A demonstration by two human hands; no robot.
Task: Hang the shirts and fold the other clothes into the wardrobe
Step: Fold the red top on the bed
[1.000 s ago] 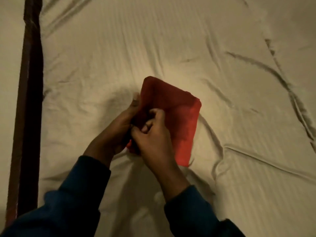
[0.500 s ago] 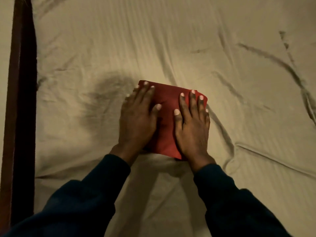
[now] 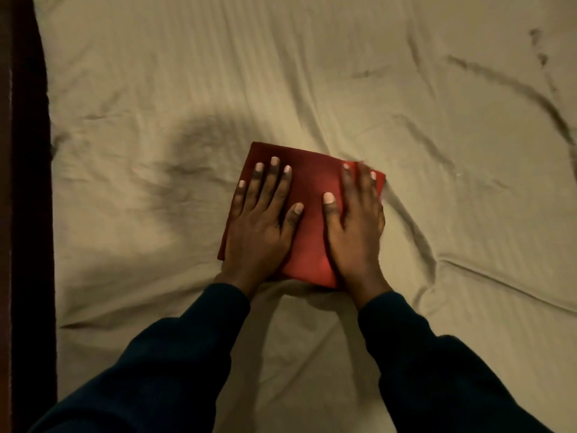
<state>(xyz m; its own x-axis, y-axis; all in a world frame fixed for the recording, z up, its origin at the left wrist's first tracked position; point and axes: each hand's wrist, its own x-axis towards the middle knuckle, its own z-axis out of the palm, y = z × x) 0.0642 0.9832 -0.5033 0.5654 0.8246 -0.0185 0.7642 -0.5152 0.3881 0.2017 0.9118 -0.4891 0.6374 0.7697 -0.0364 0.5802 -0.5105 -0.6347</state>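
A small red garment (image 3: 312,210), folded into a flat rectangle, lies on the beige bed sheet (image 3: 312,73) in the middle of the head view. My left hand (image 3: 262,223) lies flat on its left half, fingers spread. My right hand (image 3: 356,226) lies flat on its right half, its fingertips near the far right corner. Both palms press down on the cloth; neither hand grips it. Dark blue sleeves cover both forearms.
A dark wooden bed frame edge (image 3: 28,214) runs down the left side. The wrinkled sheet spreads out on all sides of the garment, with deep creases (image 3: 515,89) at the far right. No wardrobe or other clothes are in view.
One second ago both hands held the red garment's near-left corner. They laid it flat, and now both palms press on it, the right hand slid slightly toward the right edge.
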